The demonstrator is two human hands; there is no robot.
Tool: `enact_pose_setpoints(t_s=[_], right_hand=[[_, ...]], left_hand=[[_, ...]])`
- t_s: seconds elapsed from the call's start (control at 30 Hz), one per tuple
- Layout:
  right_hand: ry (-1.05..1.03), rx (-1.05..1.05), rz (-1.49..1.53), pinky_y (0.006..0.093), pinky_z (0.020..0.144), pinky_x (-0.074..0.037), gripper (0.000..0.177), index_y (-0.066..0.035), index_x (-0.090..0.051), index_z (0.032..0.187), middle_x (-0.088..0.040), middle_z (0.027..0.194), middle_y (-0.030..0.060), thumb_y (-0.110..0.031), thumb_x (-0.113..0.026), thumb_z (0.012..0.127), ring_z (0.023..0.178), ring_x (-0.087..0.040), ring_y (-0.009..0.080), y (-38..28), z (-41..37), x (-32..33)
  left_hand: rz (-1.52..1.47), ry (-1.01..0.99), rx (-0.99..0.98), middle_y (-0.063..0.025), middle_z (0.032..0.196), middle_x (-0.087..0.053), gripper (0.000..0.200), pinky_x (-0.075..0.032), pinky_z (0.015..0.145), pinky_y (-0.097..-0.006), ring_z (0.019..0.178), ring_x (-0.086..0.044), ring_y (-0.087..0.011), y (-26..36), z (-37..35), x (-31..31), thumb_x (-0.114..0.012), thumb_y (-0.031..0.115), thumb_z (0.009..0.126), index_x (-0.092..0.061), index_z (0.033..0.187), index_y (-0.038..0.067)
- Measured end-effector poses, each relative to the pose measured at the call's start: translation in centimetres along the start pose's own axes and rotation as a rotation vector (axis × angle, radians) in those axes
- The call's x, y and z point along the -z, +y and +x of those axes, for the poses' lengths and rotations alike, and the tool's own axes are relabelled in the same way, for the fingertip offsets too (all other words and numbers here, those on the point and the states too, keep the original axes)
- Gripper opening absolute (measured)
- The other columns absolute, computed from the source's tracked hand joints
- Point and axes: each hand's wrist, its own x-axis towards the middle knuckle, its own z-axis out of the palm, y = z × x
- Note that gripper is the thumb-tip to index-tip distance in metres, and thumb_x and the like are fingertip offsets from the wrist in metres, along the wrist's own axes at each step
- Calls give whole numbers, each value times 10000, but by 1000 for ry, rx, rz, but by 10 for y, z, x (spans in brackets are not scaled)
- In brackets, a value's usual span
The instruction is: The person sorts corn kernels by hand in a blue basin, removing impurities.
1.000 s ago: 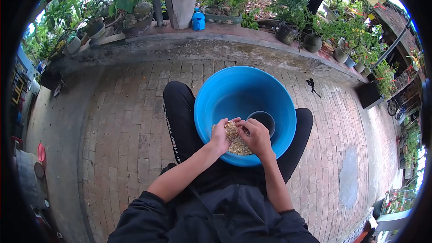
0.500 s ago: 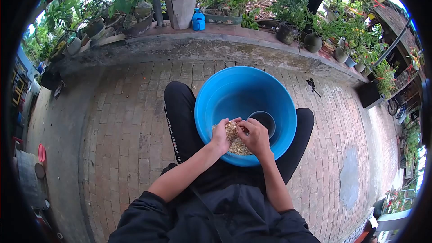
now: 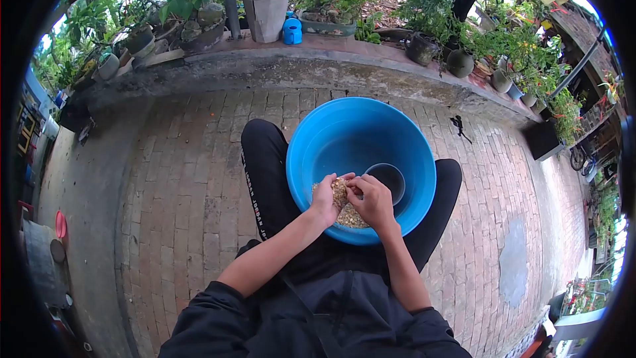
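A large blue plastic tub (image 3: 331, 129) rests between my bent legs. Over its near side, my left hand (image 3: 322, 203) is cupped palm up and holds a heap of tan, mixed-looking grain (image 3: 340, 193). My right hand (image 3: 373, 202) hovers at the edge of that heap, thumb and fingertips pinched together; whatever is between them is too small to make out. Below both hands, more loose grain (image 3: 352, 217) lies on the tub's bottom, partly hidden by my wrists. A dark round bowl (image 3: 393, 178) sits inside the tub, just beyond my right hand.
Brick paving (image 3: 192, 192) surrounds me. A low concrete ledge (image 3: 265, 74) runs across the front, carrying potted plants, a tall grey planter (image 3: 266, 16) and a small blue watering can (image 3: 292, 32). A black box-shaped pot (image 3: 544, 139) stands at the right.
My right fingertips have shifted slightly at the grain in my left palm. The left hand, tub and bowl look the same.
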Motion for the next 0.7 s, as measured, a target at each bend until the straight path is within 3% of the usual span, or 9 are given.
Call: enact_pose_setpoints(t_s=[0.27, 0.37, 0.43, 0.7], right_hand=[[-16, -44, 66, 360, 632, -500, 123, -25, -689, 828, -611, 749, 96, -107, -691, 736, 699, -626, 272, 0, 1, 3], [-48, -100, 212, 312, 609, -498, 125, -5, -700, 858, -614, 732, 90, -66, -701, 748, 656, -636, 226, 4, 0, 9], [25, -235, 456, 268, 591, -490, 105, 11, -707, 876, -615, 718, 77, -35, -702, 781, 633, -637, 162, 8, -2, 14], [106, -430, 267, 233, 615, -497, 106, 21, -716, 865, -679, 733, 66, -75, -708, 821, 651, -635, 99, 32, -11, 40]], left_hand=[[3, -2, 3, -149, 1131, -635, 435, -475, 954, -409, 1039, -616, -280, 0, 0, -1, -295, 286, 993, -564, 1175, -3], [-3, 12, 8, -154, 1138, -634, 434, -486, 943, -397, 1041, -617, -281, 1, -4, -5, -294, 283, 994, -558, 1179, -7], [-50, 35, -7, -175, 1081, -647, 430, -532, 858, -365, 985, -641, -274, 1, -3, -6, -303, 275, 997, -555, 1147, -39], [-74, -3, 10, -182, 1071, -651, 436, -546, 823, -358, 959, -652, -285, 2, -4, -7, -286, 277, 1008, -526, 1169, -49]])
